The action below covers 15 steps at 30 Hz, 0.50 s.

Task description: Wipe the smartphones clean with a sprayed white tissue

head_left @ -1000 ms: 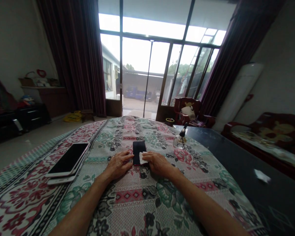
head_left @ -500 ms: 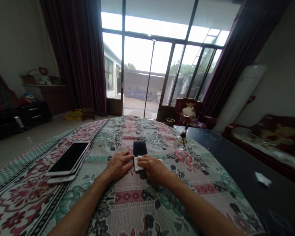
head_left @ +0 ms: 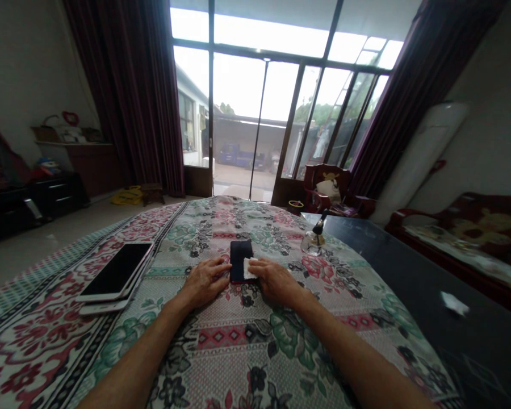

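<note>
Small dark phone (head_left: 240, 258) lies flat on the floral cloth — white wipe (head_left: 249, 268) on its near-right corner.

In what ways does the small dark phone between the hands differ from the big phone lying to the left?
The small dark phone is much smaller than the big white-edged phone. The small one is touched by the left hand and has a white wipe pressed on it by the right hand; the big one lies untouched on another white device. Both lie flat, screens dark, on the floral cloth.
</note>
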Tool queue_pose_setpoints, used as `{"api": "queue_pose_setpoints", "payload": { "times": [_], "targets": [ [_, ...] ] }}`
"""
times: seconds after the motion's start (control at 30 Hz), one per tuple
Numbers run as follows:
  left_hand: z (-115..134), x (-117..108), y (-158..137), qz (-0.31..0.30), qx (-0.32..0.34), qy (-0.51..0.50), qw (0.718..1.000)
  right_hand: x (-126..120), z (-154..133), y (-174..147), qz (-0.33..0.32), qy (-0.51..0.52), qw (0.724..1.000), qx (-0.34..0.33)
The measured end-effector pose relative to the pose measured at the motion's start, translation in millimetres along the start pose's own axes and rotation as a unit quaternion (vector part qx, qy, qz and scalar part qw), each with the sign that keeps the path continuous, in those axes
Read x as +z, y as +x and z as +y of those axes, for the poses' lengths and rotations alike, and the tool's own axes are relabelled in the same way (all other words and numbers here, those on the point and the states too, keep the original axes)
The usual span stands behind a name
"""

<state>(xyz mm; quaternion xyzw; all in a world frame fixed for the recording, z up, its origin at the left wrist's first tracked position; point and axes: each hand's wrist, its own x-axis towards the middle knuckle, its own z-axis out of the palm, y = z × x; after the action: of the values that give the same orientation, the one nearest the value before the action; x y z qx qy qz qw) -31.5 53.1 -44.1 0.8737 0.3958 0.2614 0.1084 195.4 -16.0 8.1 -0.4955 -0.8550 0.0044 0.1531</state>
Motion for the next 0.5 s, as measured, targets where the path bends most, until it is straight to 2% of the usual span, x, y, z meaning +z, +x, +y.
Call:
{"api": "queue_pose_setpoints", "payload": {
  "times": [0.27,0.5],
  "targets": [
    [1.9,-1.0,-0.8,0.003,-0.009,0.004,1.0,6.8,-12.6,4.2,-0.001,-0.006,0.999,-0.031],
    [8.6,-5.0,-2.2,0.011,-0.009,0.005,1.0,5.2,-6.5,3.7,0.012,-0.011,1.0,-0.01]
  ]
}}
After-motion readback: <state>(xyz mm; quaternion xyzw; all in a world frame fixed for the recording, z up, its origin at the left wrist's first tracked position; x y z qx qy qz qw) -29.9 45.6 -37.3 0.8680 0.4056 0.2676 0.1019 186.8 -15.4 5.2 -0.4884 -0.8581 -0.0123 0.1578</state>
